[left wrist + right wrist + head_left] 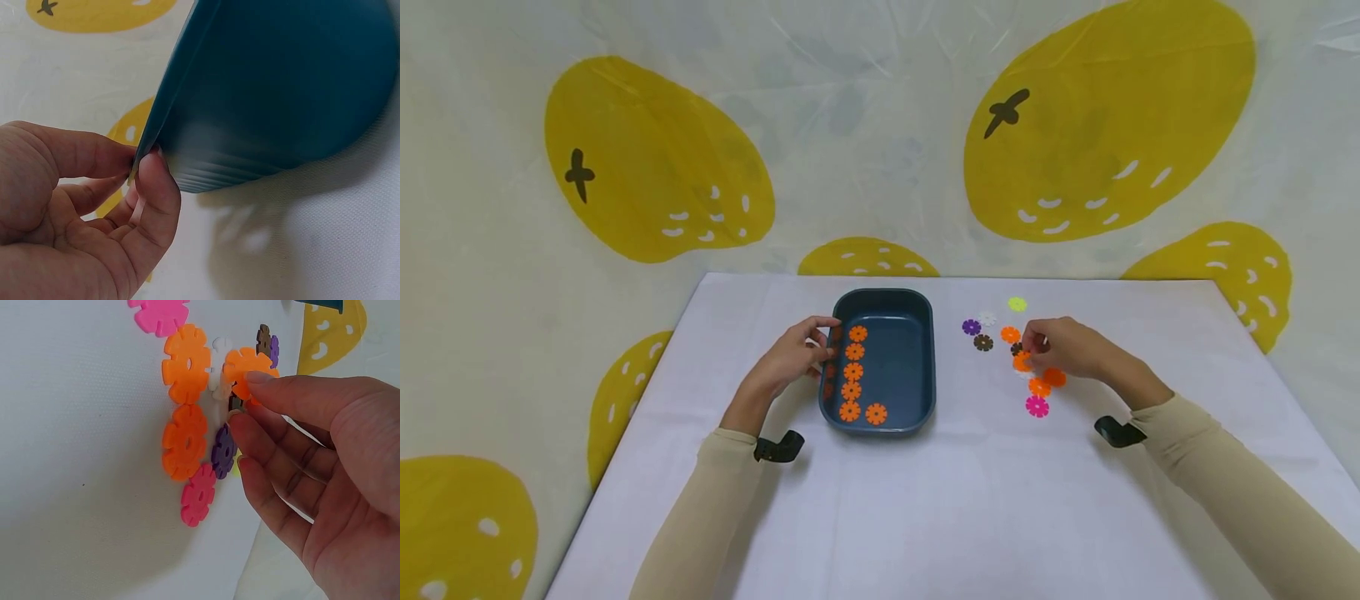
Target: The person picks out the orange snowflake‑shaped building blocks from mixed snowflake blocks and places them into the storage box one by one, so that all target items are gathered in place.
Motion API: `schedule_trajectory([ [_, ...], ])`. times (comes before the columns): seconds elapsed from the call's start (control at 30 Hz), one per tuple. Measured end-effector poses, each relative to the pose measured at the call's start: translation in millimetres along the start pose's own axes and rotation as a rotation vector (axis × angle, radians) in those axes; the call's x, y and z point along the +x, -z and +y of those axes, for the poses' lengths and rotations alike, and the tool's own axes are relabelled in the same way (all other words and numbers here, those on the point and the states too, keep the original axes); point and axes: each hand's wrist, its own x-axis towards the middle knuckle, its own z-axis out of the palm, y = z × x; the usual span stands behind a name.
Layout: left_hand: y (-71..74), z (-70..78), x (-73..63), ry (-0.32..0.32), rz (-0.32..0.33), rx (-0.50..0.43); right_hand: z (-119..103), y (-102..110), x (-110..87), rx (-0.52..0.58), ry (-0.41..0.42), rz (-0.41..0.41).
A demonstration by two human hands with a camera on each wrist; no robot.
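Observation:
A dark blue-green rectangular tray (895, 367) stands on the white table. Along its left side several orange notched plastic discs (853, 372) form a column, and one more orange disc (876, 414) lies beside the lowest. My left hand (792, 354) pinches the tray's left rim between thumb and fingers, as the left wrist view shows at the rim (165, 103). Over the loose pieces on the right, my right hand (1067, 346) pinches an orange disc (247, 369) between thumb and fingertips. Part of that disc is hidden by the thumb.
Around the right hand lie loose notched discs: orange ones (1040, 387), a pink one (1037, 407), a purple one (972, 327), a brown one (982, 342), a white one (987, 318) and a yellow-green one (1017, 304). A lemon-patterned curtain (865, 167) hangs behind the table.

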Motion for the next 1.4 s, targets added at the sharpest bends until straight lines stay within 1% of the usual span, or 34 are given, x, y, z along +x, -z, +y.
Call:
schedule_trajectory([
  [0.23,-0.9,1.8,-1.5,0.002,0.005,0.007,2,-1,0.2,-0.006,0.0,-0.002],
  [0.67,-2.0,-2.4,0.6,0.022,0.005,0.002,0,-5,-1.5,-0.007,-0.002,0.004],
  [0.97,-1.7,-2.0,0.2,0.011,0.004,-0.003,0,-10,-2.6,0.005,0.056,-0.005],
  [1.13,-2.3,-3.3,0.5,0.01,0.01,0.005,-1,-12,-2.6,0.0,0.07,-0.012],
  [1.4,-2.5,-2.7,0.9,0.019,0.014,0.003,-4,-10,-2.8,-0.003,0.091,0.005],
])
